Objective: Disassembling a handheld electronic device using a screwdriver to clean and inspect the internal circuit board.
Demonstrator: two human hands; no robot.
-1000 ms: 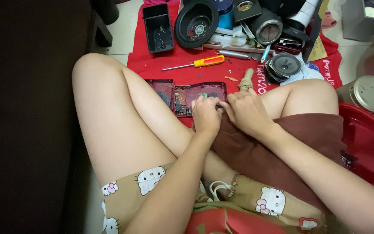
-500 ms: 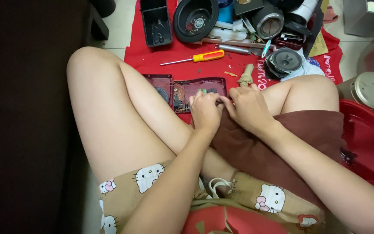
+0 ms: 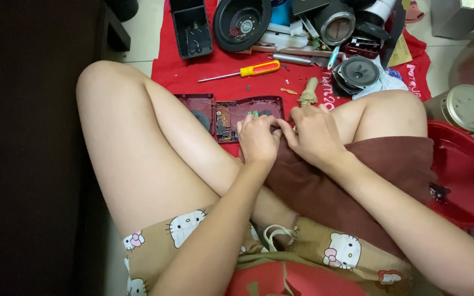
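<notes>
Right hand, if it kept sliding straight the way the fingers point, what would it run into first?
The right hand points up-left toward the left hand, whose fingertips already meet it. Going straight on, it would likely press into those fingers first, then the opened dark red casing just beyond, though depth is hard to judge.

The left hand (image 3: 258,138) and right hand (image 3: 315,133) meet side by side over the opened dark red plastic case (image 3: 231,114), which lies on the red cloth (image 3: 171,66). Behind the case lies the yellow-handled screwdriver (image 3: 246,71). Farther back sits the black rectangular plastic tray (image 3: 191,28). The round black speaker (image 3: 356,74) lies right of the screwdriver.
</notes>
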